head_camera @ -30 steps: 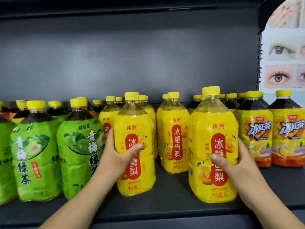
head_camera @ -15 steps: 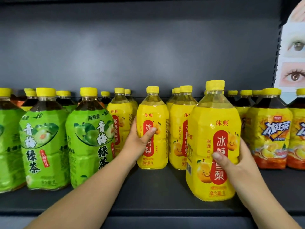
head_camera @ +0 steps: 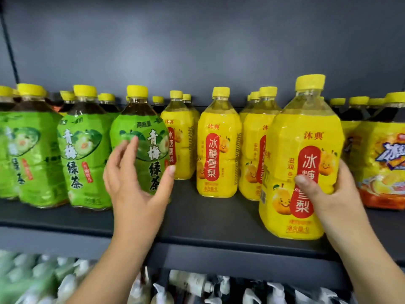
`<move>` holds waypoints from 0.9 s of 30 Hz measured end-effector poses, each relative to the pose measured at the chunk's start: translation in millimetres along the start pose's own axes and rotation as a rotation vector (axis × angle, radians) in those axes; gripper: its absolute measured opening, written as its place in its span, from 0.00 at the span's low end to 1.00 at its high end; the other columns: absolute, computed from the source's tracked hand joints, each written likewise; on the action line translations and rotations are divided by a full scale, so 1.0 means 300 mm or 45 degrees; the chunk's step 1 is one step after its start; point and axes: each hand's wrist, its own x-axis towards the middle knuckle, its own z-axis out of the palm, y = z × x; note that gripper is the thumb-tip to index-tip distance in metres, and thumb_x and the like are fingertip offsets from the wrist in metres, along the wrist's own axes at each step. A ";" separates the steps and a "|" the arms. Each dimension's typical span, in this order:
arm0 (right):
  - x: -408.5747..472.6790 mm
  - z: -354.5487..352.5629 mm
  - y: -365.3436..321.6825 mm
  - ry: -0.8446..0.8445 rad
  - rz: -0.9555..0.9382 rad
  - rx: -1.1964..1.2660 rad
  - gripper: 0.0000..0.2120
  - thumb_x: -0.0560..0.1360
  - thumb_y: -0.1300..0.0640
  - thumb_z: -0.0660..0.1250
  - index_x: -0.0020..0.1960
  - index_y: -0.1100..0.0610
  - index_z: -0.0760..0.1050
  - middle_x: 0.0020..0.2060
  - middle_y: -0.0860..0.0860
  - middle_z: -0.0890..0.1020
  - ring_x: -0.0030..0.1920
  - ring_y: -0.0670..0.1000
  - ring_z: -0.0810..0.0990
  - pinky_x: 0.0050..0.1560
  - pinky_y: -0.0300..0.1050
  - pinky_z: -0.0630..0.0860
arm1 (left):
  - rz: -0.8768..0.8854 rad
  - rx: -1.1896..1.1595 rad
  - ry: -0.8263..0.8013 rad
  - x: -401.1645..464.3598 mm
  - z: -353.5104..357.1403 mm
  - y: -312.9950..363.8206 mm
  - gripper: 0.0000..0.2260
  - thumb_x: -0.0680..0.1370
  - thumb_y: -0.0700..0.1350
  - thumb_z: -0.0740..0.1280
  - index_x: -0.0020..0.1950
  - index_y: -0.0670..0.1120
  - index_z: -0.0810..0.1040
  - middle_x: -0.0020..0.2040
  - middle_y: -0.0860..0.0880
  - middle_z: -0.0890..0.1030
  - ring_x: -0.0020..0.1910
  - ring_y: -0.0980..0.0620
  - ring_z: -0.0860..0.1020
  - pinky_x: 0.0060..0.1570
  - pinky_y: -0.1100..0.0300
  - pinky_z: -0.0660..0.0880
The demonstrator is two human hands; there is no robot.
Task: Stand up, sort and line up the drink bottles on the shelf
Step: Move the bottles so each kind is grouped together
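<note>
Upright yellow-capped bottles stand in rows on the dark shelf (head_camera: 208,218): green-label tea at the left, yellow pear drink in the middle, orange iced tea (head_camera: 381,163) at the right. My left hand (head_camera: 135,189) is spread in front of the rightmost green tea bottle (head_camera: 151,130), fingers straight, thumb by its right side. A yellow pear bottle (head_camera: 217,150) stands free just right of that hand. My right hand (head_camera: 326,198) grips another yellow pear bottle (head_camera: 306,137) near the shelf's front edge, ahead of its row.
More bottles of each kind stand behind the front ones, against the dark back panel. Below the shelf's front lip, a lower shelf holds white spray and pump bottles (head_camera: 190,281), partly blurred. An upright post (head_camera: 8,40) runs at the far left.
My left hand let go of the yellow pear bottle it had pushed back into the row and moved left to the green tea bottle. My right hand keeps its bottle. The view shifted left and down.
</note>
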 end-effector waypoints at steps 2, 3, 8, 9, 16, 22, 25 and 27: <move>-0.005 0.011 0.005 0.025 -0.013 -0.038 0.50 0.42 0.23 0.68 0.61 0.43 0.67 0.43 0.33 0.81 0.44 0.34 0.80 0.38 0.33 0.76 | -0.136 0.083 0.030 0.013 -0.025 -0.025 0.44 0.63 0.62 0.69 0.73 0.47 0.56 0.72 0.43 0.58 0.70 0.56 0.54 0.68 0.57 0.51; -0.009 0.021 0.004 0.034 -0.016 -0.052 0.52 0.42 0.23 0.68 0.62 0.44 0.67 0.45 0.35 0.80 0.45 0.36 0.80 0.41 0.37 0.76 | -0.217 0.104 -0.010 0.026 -0.026 -0.035 0.49 0.62 0.61 0.73 0.74 0.45 0.53 0.74 0.42 0.56 0.72 0.53 0.52 0.69 0.55 0.49; -0.022 0.061 -0.009 0.033 0.009 -0.030 0.56 0.41 0.23 0.67 0.66 0.45 0.65 0.47 0.36 0.78 0.48 0.38 0.78 0.44 0.40 0.75 | -0.354 0.159 -0.075 0.061 0.006 -0.086 0.47 0.67 0.50 0.74 0.75 0.41 0.47 0.74 0.40 0.55 0.74 0.45 0.52 0.71 0.53 0.49; -0.024 0.069 -0.011 0.025 0.017 -0.012 0.55 0.41 0.23 0.68 0.65 0.44 0.66 0.47 0.36 0.79 0.47 0.37 0.79 0.43 0.39 0.75 | -0.397 0.153 -0.079 0.063 0.004 -0.089 0.47 0.67 0.50 0.73 0.75 0.42 0.47 0.73 0.41 0.55 0.73 0.44 0.53 0.70 0.53 0.51; -0.037 0.160 -0.021 -0.139 0.064 0.179 0.48 0.41 0.25 0.70 0.59 0.38 0.67 0.45 0.31 0.81 0.46 0.35 0.80 0.36 0.30 0.76 | -0.419 -0.012 -0.101 0.043 -0.029 -0.080 0.41 0.69 0.48 0.73 0.75 0.45 0.54 0.66 0.50 0.59 0.63 0.59 0.59 0.58 0.79 0.50; -0.041 0.210 -0.021 -0.245 0.078 0.253 0.51 0.41 0.27 0.72 0.62 0.40 0.66 0.48 0.33 0.81 0.48 0.36 0.80 0.36 0.29 0.76 | -0.411 -0.157 -0.001 -0.025 -0.121 -0.073 0.39 0.61 0.59 0.72 0.70 0.55 0.63 0.60 0.61 0.64 0.65 0.58 0.65 0.64 0.63 0.60; -0.039 0.222 -0.009 -0.264 0.083 0.206 0.56 0.42 0.25 0.70 0.67 0.45 0.66 0.53 0.38 0.81 0.51 0.38 0.80 0.39 0.30 0.77 | -0.514 -0.258 -0.091 -0.037 -0.135 -0.074 0.45 0.59 0.67 0.72 0.71 0.55 0.59 0.57 0.70 0.64 0.61 0.63 0.65 0.59 0.66 0.61; -0.038 0.234 -0.006 -0.283 0.106 0.162 0.58 0.43 0.24 0.69 0.69 0.44 0.63 0.57 0.40 0.79 0.54 0.40 0.79 0.43 0.33 0.77 | -0.548 -0.203 -0.192 -0.035 -0.132 -0.081 0.47 0.60 0.64 0.73 0.73 0.51 0.57 0.57 0.67 0.63 0.58 0.63 0.63 0.56 0.68 0.59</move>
